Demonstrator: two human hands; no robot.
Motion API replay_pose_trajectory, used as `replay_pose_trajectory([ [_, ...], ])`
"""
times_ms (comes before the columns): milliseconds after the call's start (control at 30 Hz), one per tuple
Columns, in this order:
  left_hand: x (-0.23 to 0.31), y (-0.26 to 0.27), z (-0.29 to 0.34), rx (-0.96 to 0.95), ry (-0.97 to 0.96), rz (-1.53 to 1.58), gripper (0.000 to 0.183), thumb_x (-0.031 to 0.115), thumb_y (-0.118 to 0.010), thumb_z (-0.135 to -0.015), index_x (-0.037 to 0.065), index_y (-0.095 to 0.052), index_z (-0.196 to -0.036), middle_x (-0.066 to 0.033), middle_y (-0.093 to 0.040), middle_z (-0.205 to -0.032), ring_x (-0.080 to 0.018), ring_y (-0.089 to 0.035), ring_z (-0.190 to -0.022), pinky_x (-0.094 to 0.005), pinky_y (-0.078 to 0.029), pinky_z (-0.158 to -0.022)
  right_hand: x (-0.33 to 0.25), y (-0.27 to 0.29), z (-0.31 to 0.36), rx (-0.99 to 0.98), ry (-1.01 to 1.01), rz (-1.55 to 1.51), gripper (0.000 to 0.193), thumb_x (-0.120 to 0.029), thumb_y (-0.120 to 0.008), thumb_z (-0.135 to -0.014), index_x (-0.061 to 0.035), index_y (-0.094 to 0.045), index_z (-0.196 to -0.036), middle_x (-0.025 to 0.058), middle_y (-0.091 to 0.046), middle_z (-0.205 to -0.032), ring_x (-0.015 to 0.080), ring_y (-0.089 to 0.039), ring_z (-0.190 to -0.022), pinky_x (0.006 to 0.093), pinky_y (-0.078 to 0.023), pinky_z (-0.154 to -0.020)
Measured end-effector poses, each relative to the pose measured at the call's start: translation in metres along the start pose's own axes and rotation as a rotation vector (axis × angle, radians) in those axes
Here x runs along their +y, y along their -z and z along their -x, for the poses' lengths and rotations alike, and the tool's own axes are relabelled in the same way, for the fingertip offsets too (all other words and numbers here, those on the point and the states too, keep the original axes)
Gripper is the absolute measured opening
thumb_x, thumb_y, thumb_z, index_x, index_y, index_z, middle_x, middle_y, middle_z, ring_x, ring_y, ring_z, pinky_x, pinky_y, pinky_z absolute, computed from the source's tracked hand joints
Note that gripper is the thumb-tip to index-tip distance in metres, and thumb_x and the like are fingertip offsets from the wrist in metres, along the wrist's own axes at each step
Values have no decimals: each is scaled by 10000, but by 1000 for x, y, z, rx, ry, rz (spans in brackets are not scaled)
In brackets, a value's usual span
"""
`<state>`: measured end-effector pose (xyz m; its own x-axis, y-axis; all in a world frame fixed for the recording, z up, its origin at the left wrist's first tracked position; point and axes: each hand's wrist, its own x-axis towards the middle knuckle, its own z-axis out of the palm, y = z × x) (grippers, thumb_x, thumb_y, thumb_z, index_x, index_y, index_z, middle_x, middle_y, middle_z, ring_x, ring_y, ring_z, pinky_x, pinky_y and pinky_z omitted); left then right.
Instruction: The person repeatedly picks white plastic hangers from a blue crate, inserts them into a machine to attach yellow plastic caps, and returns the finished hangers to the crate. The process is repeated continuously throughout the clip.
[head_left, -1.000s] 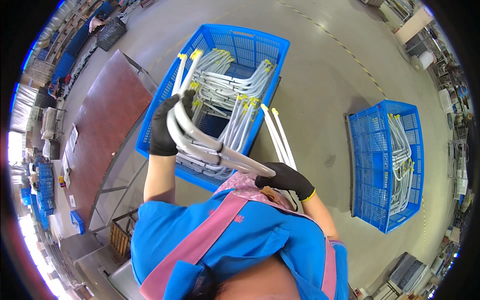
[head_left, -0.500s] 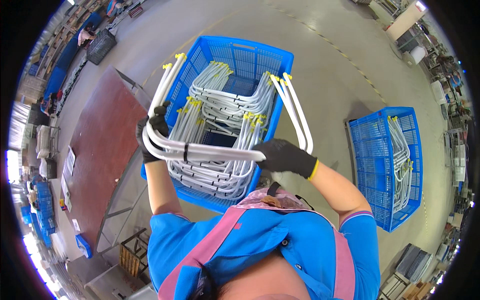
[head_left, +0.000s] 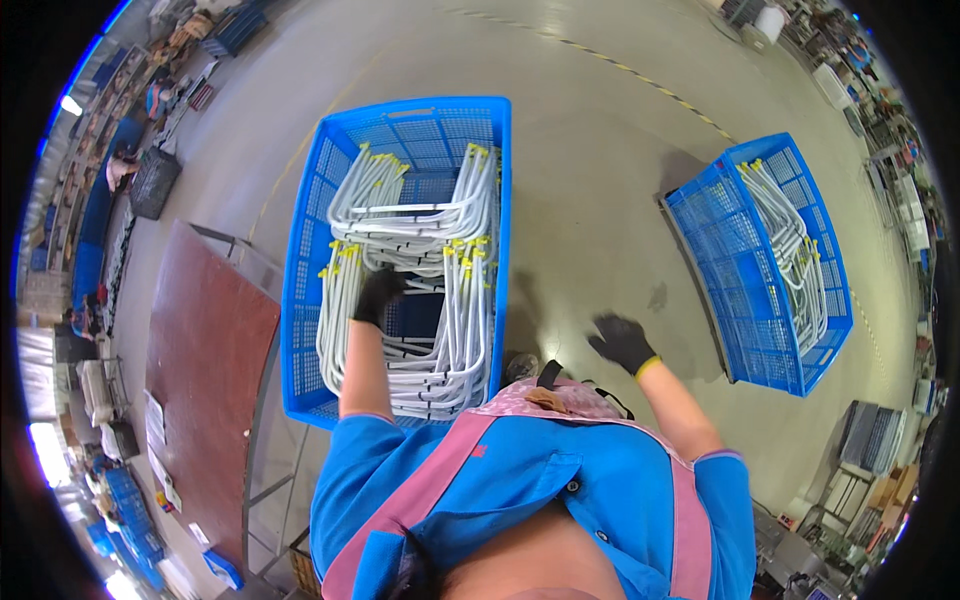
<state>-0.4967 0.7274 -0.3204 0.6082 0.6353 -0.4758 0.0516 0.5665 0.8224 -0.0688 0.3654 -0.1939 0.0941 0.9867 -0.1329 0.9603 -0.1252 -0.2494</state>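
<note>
A large blue plastic crate [head_left: 296,300] holds several bent white tube frames [head_left: 470,368], stacked in two groups with yellow caps on their ends and black bands on the tubes. Over the middle of the crate is my left hand [head_left: 376,296] in a black glove, close to the near stack's left tube ends. Its fingers stretch to the right and look apart, with nothing seen in them. My right hand [head_left: 622,343], gloved in black with a yellow cuff edge, hovers outside the crate to its right. The fingers are spread and hold nothing.
To the right a second blue crate [head_left: 735,270] contains more white tube frames [head_left: 790,240]. A reddish-brown table [head_left: 205,350] with papers on it stands at left. Striped floor tape [head_left: 640,80] crosses the far floor. Shelving and people are along the far left edge.
Both hands have let go of the white tube frames they held above the crate. My right hand has drawn away from the crate, and the view has turned, with both crates shifting left in it.
</note>
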Motion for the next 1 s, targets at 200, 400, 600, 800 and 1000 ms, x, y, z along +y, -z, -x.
replay_pose_trajectory([
  [200, -88, -179, 22, 47, 403, -194, 170, 242, -601, -878, 72, -610, -874, -44, -612, -734, -166, -579, -606, -294, -451, -520, 66, -65, 239, -530, -776, -254, 415, -418, -527, -796, -57, -664, -948, 200, -665, -968, 351, -636, -934, 455, -500, -821],
  [400, -93, -308, -62, -545, 358, -691, 228, 290, -582, -891, 71, -587, -829, -45, -567, -671, -172, -559, -581, -304, -445, -523, 78, -127, 317, -404, -1117, -483, 445, -386, -472, -814, -1, -688, -871, 245, -655, -933, 412, -622, -929, 470, -479, -845],
  [600, -87, -440, -170, -677, 24, -1144, 290, 324, -594, -886, 37, -587, -845, -45, -581, -683, -196, -567, -577, -346, -472, -575, 145, -144, 328, -352, -1026, -590, 426, -379, -439, -866, -37, -690, -898, 225, -651, -992, 398, -615, -954, 468, -477, -852],
  [800, -90, -593, -165, -521, 243, -819, 314, 308, -633, -859, 64, -586, -1052, -36, -630, -819, -131, -596, -663, -274, -464, -568, 266, -127, 377, -224, -957, -429, 422, -372, -420, -893, -37, -676, -903, 216, -652, -974, 396, -613, -942, 477, -485, -833],
  [1000, -103, -715, -183, -796, 460, -784, 276, 296, -578, -895, 110, -579, -1099, -30, -658, -964, -161, -625, -741, -302, -496, -626, 337, -48, 407, 476, -1427, -821, 298, -303, -560, -870, -38, -671, -948, 164, -678, -941, 299, -656, -854, 387, -504, -752],
])
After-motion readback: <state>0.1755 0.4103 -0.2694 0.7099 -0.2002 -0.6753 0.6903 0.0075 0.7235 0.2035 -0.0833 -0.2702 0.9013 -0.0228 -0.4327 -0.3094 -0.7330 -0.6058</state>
